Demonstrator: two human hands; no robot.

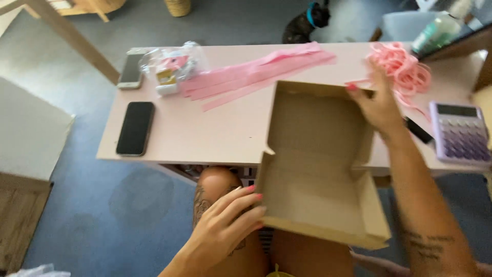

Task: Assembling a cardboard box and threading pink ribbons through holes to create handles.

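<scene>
left hand (225, 225): grip pinching cardboard box (318, 169) front corner | right hand (376, 102): grip pinching its far flap | box overhangs counter (215, 128) near edge

The calculator (459, 132) is cut by the right edge; the bottle (435, 32) is blurred
</scene>
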